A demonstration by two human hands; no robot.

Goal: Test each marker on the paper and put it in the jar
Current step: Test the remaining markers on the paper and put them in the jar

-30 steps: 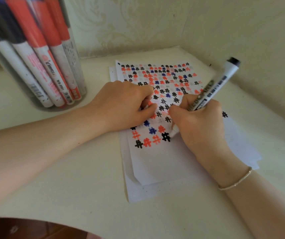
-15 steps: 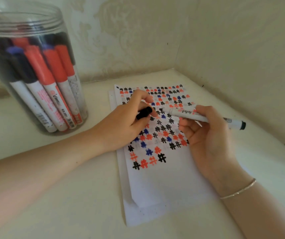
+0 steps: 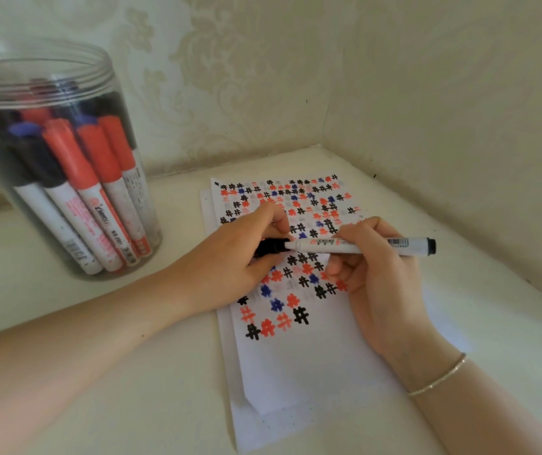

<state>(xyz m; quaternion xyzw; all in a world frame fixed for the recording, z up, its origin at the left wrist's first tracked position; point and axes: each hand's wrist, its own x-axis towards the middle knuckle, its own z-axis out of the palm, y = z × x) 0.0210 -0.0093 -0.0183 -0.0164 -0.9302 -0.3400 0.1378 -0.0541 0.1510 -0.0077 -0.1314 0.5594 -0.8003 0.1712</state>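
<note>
1. Nearest to me, two bare forearms are reaching in over the pale worktop (image 3: 131,405), and a thin bracelet (image 3: 440,377) is sitting on the right wrist.
2. A sheet of paper (image 3: 295,372) is lying flat under the hands, with a second sheet showing just beneath its left and lower edges. Its near part is blank; further up, rows of small hash marks in black, red and blue are covering it.
3. The right hand (image 3: 381,277) is gripping the white barrel of a marker (image 3: 345,246), holding it roughly level above the paper, with the black end plug sticking out to the right past the fingers.
4. The left hand (image 3: 236,261) is closing its fingers around the black cap (image 3: 271,247), which is meeting the left end of the barrel; I cannot tell whether the cap is fully seated.
5. Both hands are hovering over the middle rows of marks, with the heel of the left hand seeming to rest at the paper's left edge.
6. Further off to the left, well apart from the paper, a clear plastic jar (image 3: 66,77) is standing upright and open on the worktop. It is packed with markers standing cap-up, with red, black and blue caps.
7. Behind everything, patterned cream wallpaper (image 3: 295,77) is covering the two walls that are meeting at the corner.
</note>
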